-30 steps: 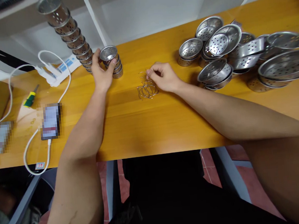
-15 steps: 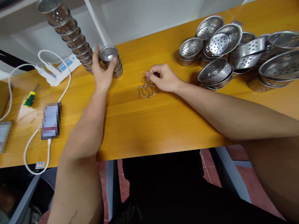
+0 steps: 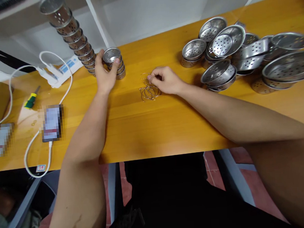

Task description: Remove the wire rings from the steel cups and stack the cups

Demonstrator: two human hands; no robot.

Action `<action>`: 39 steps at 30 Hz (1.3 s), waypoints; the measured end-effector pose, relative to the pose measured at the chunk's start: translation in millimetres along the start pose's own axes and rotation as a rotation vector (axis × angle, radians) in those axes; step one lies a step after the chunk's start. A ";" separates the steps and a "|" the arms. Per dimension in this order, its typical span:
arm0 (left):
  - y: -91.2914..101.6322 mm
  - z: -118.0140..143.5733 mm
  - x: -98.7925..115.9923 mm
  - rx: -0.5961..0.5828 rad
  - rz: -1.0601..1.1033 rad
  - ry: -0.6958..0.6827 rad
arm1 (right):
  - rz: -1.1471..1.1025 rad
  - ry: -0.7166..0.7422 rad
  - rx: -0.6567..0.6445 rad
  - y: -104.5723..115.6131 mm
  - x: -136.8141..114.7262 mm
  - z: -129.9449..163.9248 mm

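A short stack of perforated metal cups [image 3: 112,54] stands on the wooden table. My left hand [image 3: 106,72] grips it from the near side, thumb on the right and fingers on the left, partly hidden. To its left leans a tall stack of similar perforated cups [image 3: 76,39]. My right hand [image 3: 166,79] is closed in a pinch on a thin wire ring [image 3: 144,74], most of which is hard to make out. Just below its fingertips lies a small tangle of wire rings [image 3: 150,93] on the table.
Perforated metal bowls and cups [image 3: 251,62] are heaped at the right. On the left are a power strip [image 3: 61,72] with white cables, a screwdriver [image 3: 31,100], a phone [image 3: 52,123] and another phone-like device [image 3: 1,140]. A white partition [image 3: 160,15] backs the table [image 3: 158,127].
Both hands keep nearly the same places. The view has shifted very slightly; the cup stacks and wire rings look the same.
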State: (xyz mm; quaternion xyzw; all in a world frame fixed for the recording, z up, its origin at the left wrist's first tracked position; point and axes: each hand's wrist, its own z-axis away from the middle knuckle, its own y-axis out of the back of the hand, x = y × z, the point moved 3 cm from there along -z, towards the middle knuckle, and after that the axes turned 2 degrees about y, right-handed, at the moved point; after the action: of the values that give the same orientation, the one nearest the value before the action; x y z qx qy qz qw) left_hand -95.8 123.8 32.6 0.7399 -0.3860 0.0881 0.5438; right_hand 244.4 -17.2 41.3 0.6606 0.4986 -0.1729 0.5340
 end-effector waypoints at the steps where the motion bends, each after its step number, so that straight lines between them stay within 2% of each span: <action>1: 2.0 0.5 4.5 0.009 -0.006 0.049 | 0.015 0.009 -0.021 1.3 -1.0 0.6; 3: 5.2 4.3 18.0 -0.002 0.008 0.083 | 0.058 0.019 -0.064 4.6 -2.8 1.8; 5: 8.9 11.1 35.2 0.007 0.081 0.027 | 0.112 0.026 -0.080 10.2 -3.9 2.3; 9: 16.3 22.5 57.4 0.116 0.220 -0.041 | 0.212 0.038 0.053 36.3 0.2 1.9; 12: 10.5 21.6 59.8 -0.004 0.075 -0.108 | 0.268 0.025 0.183 68.4 12.6 1.1; 14: 4.7 20.1 55.9 -0.072 -0.015 -0.140 | 0.322 -0.020 0.207 90.1 24.8 -1.3; 15: 3.2 20.0 52.8 -0.064 -0.022 -0.134 | 0.357 -0.058 0.196 99.6 31.4 -3.2; 17: 3.6 22.0 46.1 0.033 0.020 -0.086 | 0.438 -0.157 0.136 113.5 44.3 -8.1; 20: 8.7 28.6 39.0 0.206 0.161 -0.034 | 0.524 -0.289 0.024 120.4 60.5 -13.9; 24: 11.8 32.7 38.4 0.375 0.274 -0.082 | 0.436 -0.166 0.081 116.0 71.3 -16.5; 28: 2.1 40.0 61.8 0.463 0.147 -0.272 | 0.423 -0.152 0.096 116.2 76.8 -15.8; 30: -8.3 48.4 82.7 0.396 0.112 -0.324 | 0.388 -0.125 0.118 120.4 70.5 -15.6; 34: -37.2 66.6 118.0 0.093 0.168 -0.326 | 0.369 -0.041 0.152 121.9 32.1 -13.6; 36: -50.7 71.6 122.7 0.017 0.227 -0.331 | 0.313 -0.007 0.152 113.4 2.8 -10.9; 39: -66.8 70.4 113.0 -0.024 0.318 -0.278 | 0.131 0.049 0.120 87.5 -41.1 -4.0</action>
State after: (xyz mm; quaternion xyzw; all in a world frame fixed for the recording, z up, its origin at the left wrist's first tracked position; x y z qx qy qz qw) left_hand 5.9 16.0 17.9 0.6681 -0.5703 0.0652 0.4734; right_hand 298.8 -27.3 120.7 0.7268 0.4558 -0.1508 0.4912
